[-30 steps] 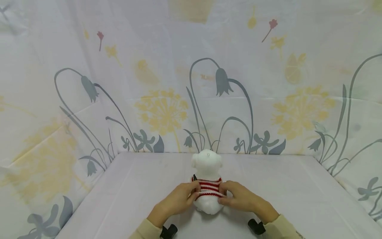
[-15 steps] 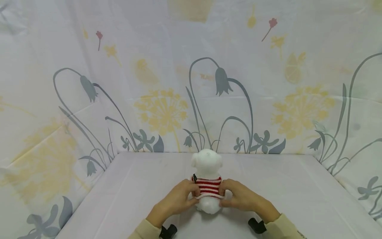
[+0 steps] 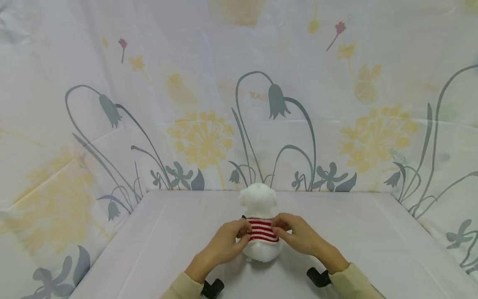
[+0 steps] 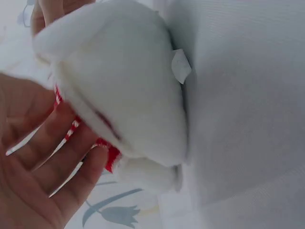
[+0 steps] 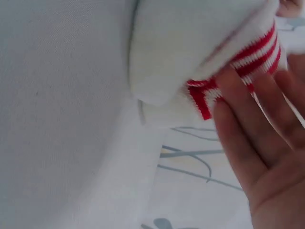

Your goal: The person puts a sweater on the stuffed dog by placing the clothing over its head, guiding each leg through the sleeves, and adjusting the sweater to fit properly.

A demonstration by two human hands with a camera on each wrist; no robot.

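A white plush toy [image 3: 261,251] with small side ears sits upright on the table, its back facing the head camera. Around its body is a red-and-white striped knit sweater [image 3: 261,229]. My left hand [image 3: 225,241] touches the sweater's left side, thumb and forefinger apart in the head view. On the opposite side, my right hand [image 3: 298,234] has its fingertips at the sweater's right edge. The right wrist view shows extended fingers [image 5: 243,109] lying along the stripes. A white tag [image 4: 181,67] sticks out at the toy's base. The toy's front is hidden.
The toy rests on a white-covered table [image 3: 179,220]. Behind it and at both sides hangs a pale curtain [image 3: 216,83] printed with grey and yellow flowers. Black wrist mounts [image 3: 213,288] sit below the hands by the beige sleeves [image 3: 184,287].
Both hands have moved up from the sweater's lower hem to its sides, and their fingers have loosened. The hem now lies flatter across the toy's back. The toy shifted slightly upward in view.
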